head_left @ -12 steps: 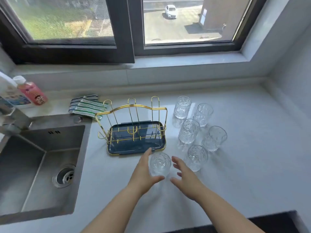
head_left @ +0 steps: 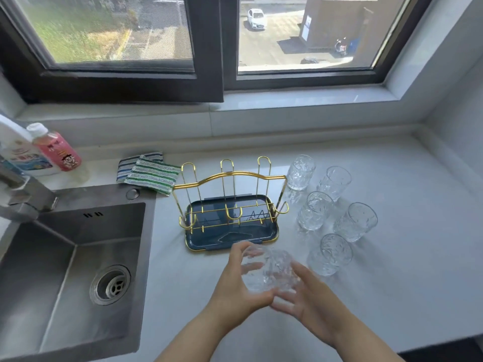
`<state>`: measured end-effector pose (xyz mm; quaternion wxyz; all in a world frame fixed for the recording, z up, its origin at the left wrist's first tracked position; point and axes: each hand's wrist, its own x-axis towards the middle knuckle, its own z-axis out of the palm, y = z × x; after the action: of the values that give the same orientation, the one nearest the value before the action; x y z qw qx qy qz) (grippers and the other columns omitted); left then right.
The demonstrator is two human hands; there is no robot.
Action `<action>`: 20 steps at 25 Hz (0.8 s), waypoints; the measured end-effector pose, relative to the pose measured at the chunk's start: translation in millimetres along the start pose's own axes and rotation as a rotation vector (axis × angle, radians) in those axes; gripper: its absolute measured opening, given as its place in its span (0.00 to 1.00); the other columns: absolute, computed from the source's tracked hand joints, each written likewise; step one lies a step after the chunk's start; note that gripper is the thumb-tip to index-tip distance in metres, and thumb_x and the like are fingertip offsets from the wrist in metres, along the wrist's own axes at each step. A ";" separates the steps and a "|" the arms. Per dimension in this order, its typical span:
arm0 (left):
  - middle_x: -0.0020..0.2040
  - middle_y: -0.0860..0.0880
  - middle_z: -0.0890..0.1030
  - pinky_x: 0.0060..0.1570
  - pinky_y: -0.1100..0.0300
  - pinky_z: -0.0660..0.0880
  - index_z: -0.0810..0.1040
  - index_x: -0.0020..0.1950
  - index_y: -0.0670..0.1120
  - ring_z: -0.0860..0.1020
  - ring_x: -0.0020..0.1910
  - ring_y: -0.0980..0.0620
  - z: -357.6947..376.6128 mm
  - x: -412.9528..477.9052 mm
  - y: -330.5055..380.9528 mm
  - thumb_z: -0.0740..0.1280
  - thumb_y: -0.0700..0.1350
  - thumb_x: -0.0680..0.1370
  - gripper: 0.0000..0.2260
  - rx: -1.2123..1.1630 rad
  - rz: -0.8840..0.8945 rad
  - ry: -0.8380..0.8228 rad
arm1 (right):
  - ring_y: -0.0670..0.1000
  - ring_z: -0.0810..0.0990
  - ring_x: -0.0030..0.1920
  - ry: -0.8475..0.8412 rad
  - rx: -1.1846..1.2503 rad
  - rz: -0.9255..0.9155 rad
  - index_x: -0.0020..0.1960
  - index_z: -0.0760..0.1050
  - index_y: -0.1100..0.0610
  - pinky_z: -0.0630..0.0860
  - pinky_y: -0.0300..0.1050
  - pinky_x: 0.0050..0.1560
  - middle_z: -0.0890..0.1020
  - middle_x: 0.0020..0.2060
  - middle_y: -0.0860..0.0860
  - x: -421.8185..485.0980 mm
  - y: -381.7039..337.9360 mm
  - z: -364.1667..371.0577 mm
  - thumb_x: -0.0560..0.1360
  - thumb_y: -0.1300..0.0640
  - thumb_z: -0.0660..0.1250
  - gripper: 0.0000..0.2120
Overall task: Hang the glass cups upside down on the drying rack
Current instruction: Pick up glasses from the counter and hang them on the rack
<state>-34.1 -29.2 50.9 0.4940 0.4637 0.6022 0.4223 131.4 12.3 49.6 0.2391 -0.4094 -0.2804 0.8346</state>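
Observation:
A gold wire drying rack point(head_left: 230, 176) with upright hooks stands on a dark blue drip tray point(head_left: 271, 231) in the middle of the counter; no cup hangs on it. Several patterned glass cups point(head_left: 316, 210) stand upright to its right. One glass cup point(head_left: 266, 270) is lifted and tipped, just in front of the tray. My left hand point(head_left: 235, 286) grips it from the left. My right hand point(head_left: 305, 301) touches its lower right side with fingers spread.
A steel sink point(head_left: 65, 270) with a drain and a tap lies on the left. Two bottles point(head_left: 55, 150) and striped cloths point(head_left: 149, 171) sit behind it. A window sill runs along the back wall, and a wall closes the right side.
The cup that stood upright on the counter between my hands is now lifted and tipped. Both hands have closed in on it.

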 end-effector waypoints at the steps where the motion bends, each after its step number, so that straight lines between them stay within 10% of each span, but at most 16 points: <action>1: 0.56 0.57 0.74 0.47 0.61 0.77 0.66 0.55 0.60 0.77 0.54 0.59 -6.6 -6.8 7.4 0.75 0.42 0.61 0.30 -0.046 0.021 0.003 | 0.64 0.74 0.62 -0.086 0.030 -0.004 0.62 0.74 0.53 0.70 0.62 0.64 0.77 0.62 0.58 -3.5 -3.7 11.6 0.73 0.49 0.67 0.19; 6: 0.56 0.60 0.73 0.58 0.63 0.71 0.64 0.58 0.62 0.73 0.58 0.56 -58.8 -33.0 37.2 0.76 0.50 0.60 0.32 0.129 0.205 0.231 | 0.53 0.83 0.51 -0.066 -0.394 -0.417 0.58 0.72 0.44 0.79 0.41 0.44 0.81 0.55 0.51 -4.2 -40.8 85.2 0.59 0.52 0.77 0.30; 8: 0.60 0.65 0.66 0.58 0.74 0.63 0.60 0.61 0.66 0.66 0.61 0.61 -73.5 -33.6 45.5 0.74 0.53 0.60 0.34 0.320 0.280 0.369 | 0.48 0.82 0.50 -0.027 -0.670 -0.654 0.59 0.68 0.41 0.79 0.39 0.46 0.79 0.54 0.46 -0.3 -54.6 110.9 0.57 0.56 0.79 0.35; 11: 0.63 0.65 0.64 0.65 0.60 0.59 0.58 0.68 0.62 0.61 0.64 0.61 -84.5 -20.3 48.3 0.76 0.50 0.61 0.41 0.442 0.290 0.510 | 0.42 0.74 0.56 0.011 -1.065 -0.915 0.60 0.63 0.36 0.75 0.41 0.56 0.72 0.59 0.44 15.8 -64.3 142.1 0.57 0.54 0.79 0.38; 15: 0.61 0.50 0.76 0.65 0.44 0.63 0.67 0.66 0.47 0.71 0.61 0.48 -96.6 5.4 35.3 0.77 0.43 0.63 0.34 0.450 0.197 0.622 | 0.51 0.75 0.56 0.080 -1.264 -0.851 0.67 0.58 0.43 0.76 0.49 0.50 0.68 0.63 0.46 50.0 -55.1 158.3 0.60 0.54 0.78 0.42; 20: 0.50 0.55 0.76 0.55 0.57 0.67 0.66 0.63 0.55 0.67 0.62 0.45 -102.2 21.9 2.6 0.74 0.43 0.66 0.28 0.344 -0.015 0.598 | 0.51 0.71 0.62 0.037 -1.240 -0.706 0.71 0.54 0.50 0.67 0.40 0.54 0.67 0.67 0.49 86.0 -36.1 147.2 0.64 0.55 0.75 0.43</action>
<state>-136.4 -12.4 64.9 0.2131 0.3917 0.7861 0.4281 -30.2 52.6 101.0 0.2230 -0.3689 -0.8150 0.3873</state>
